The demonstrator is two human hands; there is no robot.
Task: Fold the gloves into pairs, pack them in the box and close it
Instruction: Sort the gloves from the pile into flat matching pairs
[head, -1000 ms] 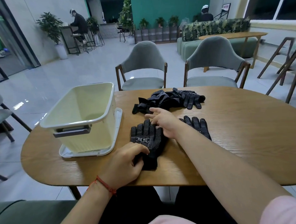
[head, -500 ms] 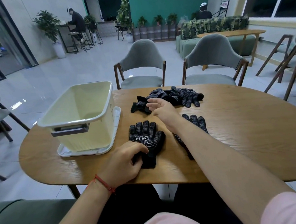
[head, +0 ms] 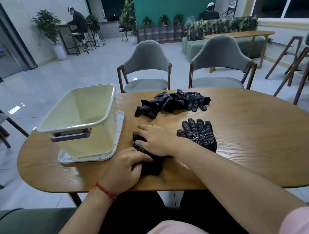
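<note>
Head view: you are at the pairing step; no glove shows inside the box. Your right hand point(head: 158, 141) lies flat, fingers straight and close together, pressing a black knitted glove with pale grip dots point(head: 153, 166) onto the oval wood-grain table point(head: 252, 145). Your left hand point(head: 124, 168) holds that glove's cuff end under bent fingers, on the side nearer you. The hands cover most of the glove, so you cannot tell whether it is folded.

A second black dotted glove with a white printed label point(head: 200, 136) lies flat, digits spread, to the right of your right fingers and apart from them. A loose heap of black dotted gloves point(head: 174, 102) lies beyond your fingertips. The pale yellow plastic box point(head: 84, 145), smooth-rimmed with a grey handle, stands left of your fingers on its white plastic lid point(head: 121, 121).

Next move, as a judgement: lay the flat glove over the pressed one, align the cuffs, then fold. The knit is limp and will slump. The dots probably grip the table, so lift rather than drag.
</note>
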